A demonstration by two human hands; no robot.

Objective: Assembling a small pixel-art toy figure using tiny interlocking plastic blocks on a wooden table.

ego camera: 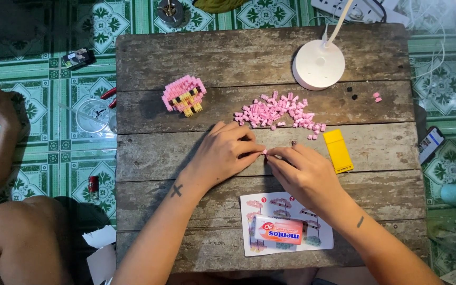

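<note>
Both hands meet mid-counter: left hand (222,153) and right hand (299,171), each grip pinching tiny pink bricks (264,152). One pink-and-yellow brick figure (184,95) stands finished; a loose pink brick pile (281,112) remains unused.

brick between the fingertips (264,152): pink
loose brick pile (281,112): pale and deeper pink, mixed
built figure (184,95): pink, with yellow and dark bands
flat block (338,151): bright yellow
lamp base (319,65): plain white
table (149,153): weathered grey-brown planks
instruction sheet (320,243): white, pink diagrams
small box (277,231): pink, white patch
floor (54,105): green and white ornamental tiles
</note>
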